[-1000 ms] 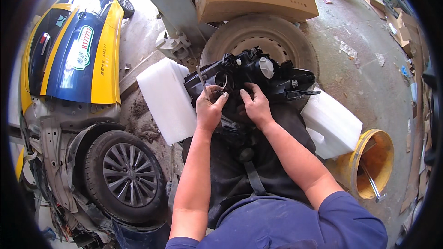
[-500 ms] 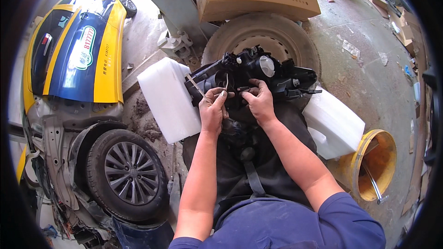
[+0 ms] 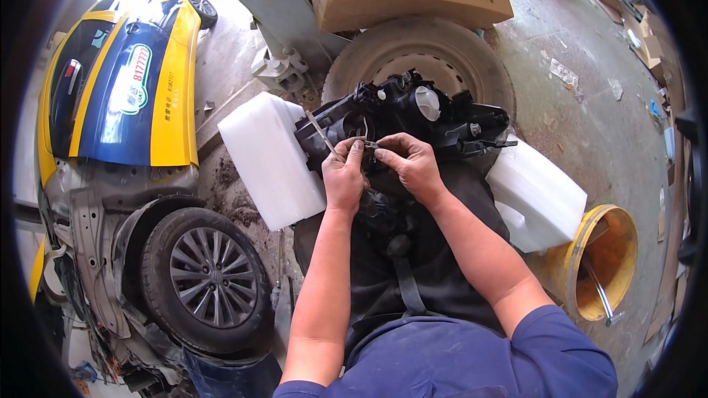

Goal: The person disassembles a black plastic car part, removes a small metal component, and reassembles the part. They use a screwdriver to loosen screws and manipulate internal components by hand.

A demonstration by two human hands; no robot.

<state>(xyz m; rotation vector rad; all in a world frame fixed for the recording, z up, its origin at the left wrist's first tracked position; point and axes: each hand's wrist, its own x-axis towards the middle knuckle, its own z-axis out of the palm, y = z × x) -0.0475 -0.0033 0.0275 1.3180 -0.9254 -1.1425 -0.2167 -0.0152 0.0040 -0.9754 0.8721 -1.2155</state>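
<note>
A black headlight assembly (image 3: 457,121), its back side up, rests across my lap against the tyre, with a white round cap (image 3: 427,104) on it. Above the lower left part of the housing, my left hand (image 3: 344,180) is closed, a thin pale rod-like tool (image 3: 318,131) sticking out up-left from its grip. Thumb and forefinger of that hand meet at a small dark piece (image 3: 371,145), too small to name. From the other side, my right hand (image 3: 413,166) pinches the same piece. A short pale wire (image 3: 366,127) rises just beyond the fingertips.
A wheel with a tyre (image 3: 487,55) lies ahead, a cardboard box (image 3: 409,0) on it. White foam blocks (image 3: 269,166) flank my legs. At right stands a yellow bucket (image 3: 571,280) holding a metal-handled tool. A partly dismantled car (image 3: 158,206) is at left.
My right hand has moved left and slightly down, so its fingertips now meet those of my left hand. The left hand has shifted slightly, with the rod still in it.
</note>
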